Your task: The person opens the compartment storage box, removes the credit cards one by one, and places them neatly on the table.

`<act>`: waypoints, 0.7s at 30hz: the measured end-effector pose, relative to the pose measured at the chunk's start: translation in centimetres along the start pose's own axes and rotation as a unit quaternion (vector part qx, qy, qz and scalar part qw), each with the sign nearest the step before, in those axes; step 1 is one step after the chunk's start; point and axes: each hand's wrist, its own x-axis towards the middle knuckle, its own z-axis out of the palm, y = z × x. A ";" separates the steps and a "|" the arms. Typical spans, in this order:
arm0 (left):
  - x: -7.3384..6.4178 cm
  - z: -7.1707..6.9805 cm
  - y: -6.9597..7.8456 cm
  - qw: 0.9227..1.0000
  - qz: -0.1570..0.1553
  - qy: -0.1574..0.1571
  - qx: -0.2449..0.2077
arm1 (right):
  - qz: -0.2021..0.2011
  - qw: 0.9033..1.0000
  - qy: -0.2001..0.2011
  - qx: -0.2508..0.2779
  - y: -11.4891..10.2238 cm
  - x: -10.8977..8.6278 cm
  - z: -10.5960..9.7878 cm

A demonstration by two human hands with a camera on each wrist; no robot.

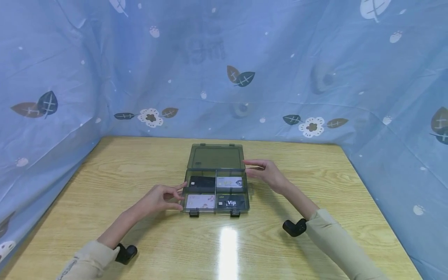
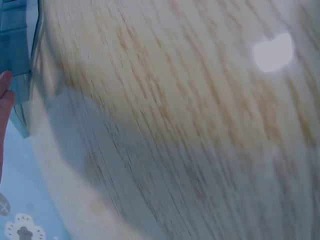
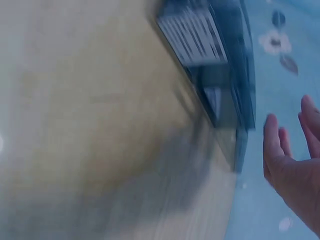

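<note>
A translucent dark plastic card box (image 1: 215,212) lies on the table with its lid (image 1: 217,157) folded back, away from me. Four compartments are avoided by count; several cards lie inside, among them a black card (image 1: 202,182), a white VIP card (image 1: 229,182), a white card with pink flowers (image 1: 200,201) and a black Vip card (image 1: 231,202). My left hand (image 1: 162,197) has its fingertips at the box's left side, fingers spread along it. At the lid's right edge, near the hinge, is my right hand (image 1: 269,175), its fingers extended and holding nothing.
The wooden table (image 1: 140,159) surrounds the box. Behind and beside it hangs a blue cloth (image 1: 196,77) with leaves and flowers. Two black latches, including the right latch (image 1: 235,213), stick out at the box's front. A bright reflection shows on the tabletop.
</note>
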 end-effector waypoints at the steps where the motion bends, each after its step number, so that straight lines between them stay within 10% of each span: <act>1: 0.0 0.0 0.0 1.000 0.000 0.001 -0.001 | 0.004 1.000 0.002 -0.007 -0.1 -0.4 0.3; 21: -0.1 0.1 0.0 1.000 -0.002 0.005 -0.012 | 0.058 0.998 -0.007 0.005 0.5 -6.5 2.4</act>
